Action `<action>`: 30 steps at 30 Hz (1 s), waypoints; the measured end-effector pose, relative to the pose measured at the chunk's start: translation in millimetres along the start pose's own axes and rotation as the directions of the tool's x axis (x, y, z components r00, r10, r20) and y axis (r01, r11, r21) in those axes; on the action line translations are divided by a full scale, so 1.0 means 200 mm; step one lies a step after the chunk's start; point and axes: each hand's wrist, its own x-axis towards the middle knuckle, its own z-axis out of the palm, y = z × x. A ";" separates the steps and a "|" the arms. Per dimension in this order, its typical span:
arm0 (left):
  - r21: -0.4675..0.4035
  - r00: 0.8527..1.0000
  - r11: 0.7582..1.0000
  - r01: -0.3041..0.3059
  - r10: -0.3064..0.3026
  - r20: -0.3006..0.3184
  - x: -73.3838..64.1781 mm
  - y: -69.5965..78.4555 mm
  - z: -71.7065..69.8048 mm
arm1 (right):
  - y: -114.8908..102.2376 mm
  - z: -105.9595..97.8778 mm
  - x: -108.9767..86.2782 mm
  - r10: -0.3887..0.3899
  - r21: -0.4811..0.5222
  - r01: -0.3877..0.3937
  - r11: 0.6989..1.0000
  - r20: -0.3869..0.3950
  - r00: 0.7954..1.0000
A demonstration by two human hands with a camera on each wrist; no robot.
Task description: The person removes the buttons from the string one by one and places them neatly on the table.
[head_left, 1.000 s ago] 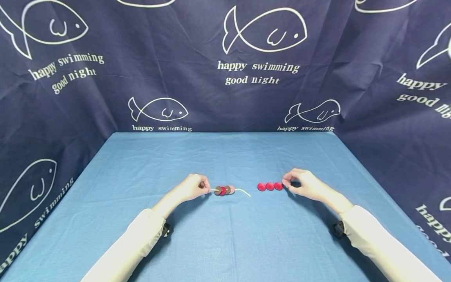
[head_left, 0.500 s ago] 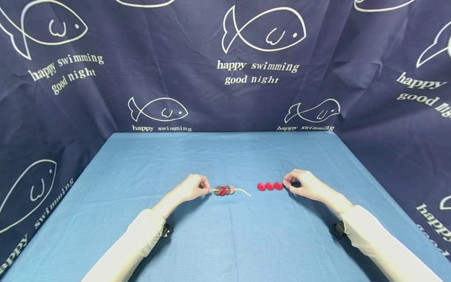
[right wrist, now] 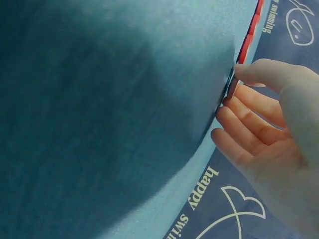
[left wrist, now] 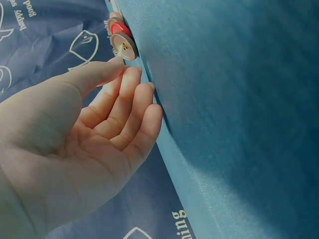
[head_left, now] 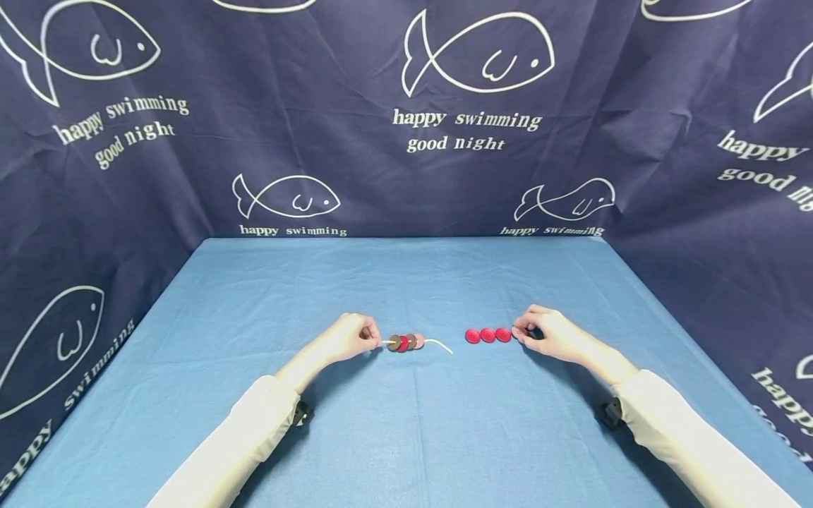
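My left hand [head_left: 349,336] pinches one end of a whitish cord [head_left: 438,343] between thumb and index finger. Several buttons are threaded on that cord: a brown button [head_left: 394,343] nearest the fingers, then a red button [head_left: 403,344], another brown one and a pink button [head_left: 418,341]. The cord's other end lies free, curving to the right. My right hand [head_left: 547,331] pinches a pink button [head_left: 519,332] at the right end of a row of red buttons [head_left: 487,335]. Its edge shows between thumb and fingers in the right wrist view, where the right hand [right wrist: 279,124] partly covers it.
A blue cloth [head_left: 406,423] covers the table. A dark blue curtain [head_left: 356,85] printed with white fish and lettering stands behind it and along both sides. The row of red buttons lies between the cord's free end and the right hand.
My right hand has shifted very slightly to the right, and more of the pink button shows at its fingertips. The left hand and the cord hold their place.
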 end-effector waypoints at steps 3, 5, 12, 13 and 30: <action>0.005 1.000 1.000 -0.008 0.008 -0.004 0.00 0.00 0.00 | 0.00 0.00 0.00 0.007 -0.005 -0.007 1.000 0.010 1.000; 0.006 1.000 1.000 -0.011 0.011 -0.006 0.00 -0.01 0.01 | 0.00 0.01 0.00 0.008 -0.004 -0.008 1.000 0.011 1.000; 0.007 1.000 1.000 -0.009 0.009 -0.011 0.01 -0.01 0.01 | 0.00 0.01 -0.01 0.007 0.009 -0.007 1.000 0.007 1.000; 0.013 1.000 1.000 -0.013 0.013 -0.013 0.01 -0.01 0.01 | 0.00 0.01 -0.01 0.011 0.011 -0.011 1.000 0.012 1.000; 0.009 1.000 1.000 -0.017 0.017 -0.019 0.00 0.00 0.00 | 0.00 0.01 0.00 0.022 -0.002 -0.022 1.000 0.035 0.999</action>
